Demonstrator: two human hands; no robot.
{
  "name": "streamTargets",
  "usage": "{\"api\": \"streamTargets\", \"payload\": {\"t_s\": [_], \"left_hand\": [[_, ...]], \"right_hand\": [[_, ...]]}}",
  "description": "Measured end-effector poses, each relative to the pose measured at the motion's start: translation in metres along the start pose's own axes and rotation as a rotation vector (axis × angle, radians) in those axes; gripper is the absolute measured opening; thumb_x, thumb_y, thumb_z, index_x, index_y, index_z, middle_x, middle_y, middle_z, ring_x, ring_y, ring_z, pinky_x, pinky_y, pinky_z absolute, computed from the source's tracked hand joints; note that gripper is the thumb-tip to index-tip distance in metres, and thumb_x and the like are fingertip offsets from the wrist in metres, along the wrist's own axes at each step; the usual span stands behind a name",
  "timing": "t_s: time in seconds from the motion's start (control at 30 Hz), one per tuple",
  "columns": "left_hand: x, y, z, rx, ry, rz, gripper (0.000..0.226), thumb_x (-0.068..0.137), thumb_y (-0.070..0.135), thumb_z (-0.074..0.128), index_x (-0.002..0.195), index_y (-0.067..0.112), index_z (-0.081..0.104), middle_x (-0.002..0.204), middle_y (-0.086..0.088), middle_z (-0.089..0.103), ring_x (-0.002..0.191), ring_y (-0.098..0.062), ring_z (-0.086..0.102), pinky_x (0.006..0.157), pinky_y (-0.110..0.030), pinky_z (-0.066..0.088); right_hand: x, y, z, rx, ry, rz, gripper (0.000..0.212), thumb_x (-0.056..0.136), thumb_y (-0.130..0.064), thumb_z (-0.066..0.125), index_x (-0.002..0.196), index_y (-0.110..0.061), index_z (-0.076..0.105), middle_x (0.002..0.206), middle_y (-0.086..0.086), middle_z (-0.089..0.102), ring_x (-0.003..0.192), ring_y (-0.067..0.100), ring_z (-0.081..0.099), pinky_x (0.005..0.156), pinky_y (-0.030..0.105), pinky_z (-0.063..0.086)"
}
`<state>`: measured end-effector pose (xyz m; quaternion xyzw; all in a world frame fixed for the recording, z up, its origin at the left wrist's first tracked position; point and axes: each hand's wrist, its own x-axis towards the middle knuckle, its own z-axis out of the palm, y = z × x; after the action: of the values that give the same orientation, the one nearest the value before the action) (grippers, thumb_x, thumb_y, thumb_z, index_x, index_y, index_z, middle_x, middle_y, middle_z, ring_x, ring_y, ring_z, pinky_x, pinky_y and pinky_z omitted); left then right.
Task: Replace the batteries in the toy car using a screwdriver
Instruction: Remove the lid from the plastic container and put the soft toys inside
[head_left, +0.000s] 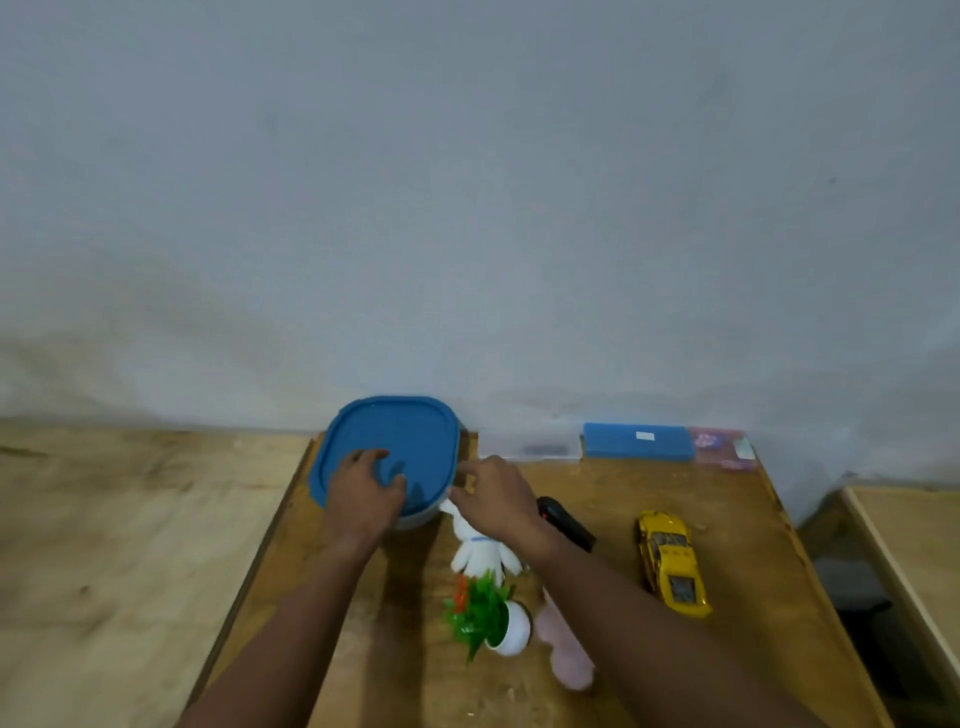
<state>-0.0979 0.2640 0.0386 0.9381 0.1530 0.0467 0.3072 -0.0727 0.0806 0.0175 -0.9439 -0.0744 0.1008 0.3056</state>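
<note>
A yellow toy car (671, 562) lies on the right part of the wooden table (727, 499), untouched. At the back left stands a container with a blue lid (410, 436). My left hand (363, 496) rests on top of the lid with spread, slightly bent fingers. My right hand (496, 496) is at the lid's right edge, its fingertips touching the rim. No screwdriver or batteries show in view.
A black device (566, 522) lies just right of my right wrist. A white plush toy (480, 551), a small potted plastic plant (488, 613) and a pink soft thing (569, 654) lie mid-table. A blue box (639, 441) and clear packets stand against the wall.
</note>
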Motion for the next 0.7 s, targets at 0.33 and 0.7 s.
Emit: {"api": "streamTargets", "payload": {"t_s": [0.33, 0.7], "left_hand": [[0.06, -0.079, -0.037, 0.002, -0.101, -0.151, 0.066, 0.089, 0.034, 0.066, 0.144, 0.004, 0.044, 0.125, -0.022, 0.059, 0.107, -0.039, 0.061, 0.086, -0.044, 0.056], [0.104, -0.112, -0.049, -0.063, -0.143, -0.247, 0.022, 0.079, 0.016, 0.075, 0.065, 0.008, 0.061, 0.068, -0.01, 0.067, 0.058, -0.019, 0.06, 0.051, -0.028, 0.05]], "right_hand": [[0.042, -0.042, 0.063, 0.223, 0.081, 0.332, 0.056, 0.088, -0.046, 0.059, 0.135, -0.018, 0.049, 0.123, 0.012, 0.057, 0.112, 0.031, 0.056, 0.092, 0.043, 0.054], [0.053, -0.054, 0.076, 0.192, 0.221, 0.487, 0.022, 0.078, -0.016, 0.056, 0.099, -0.02, 0.063, 0.088, 0.001, 0.065, 0.075, 0.018, 0.062, 0.059, 0.029, 0.057]]}}
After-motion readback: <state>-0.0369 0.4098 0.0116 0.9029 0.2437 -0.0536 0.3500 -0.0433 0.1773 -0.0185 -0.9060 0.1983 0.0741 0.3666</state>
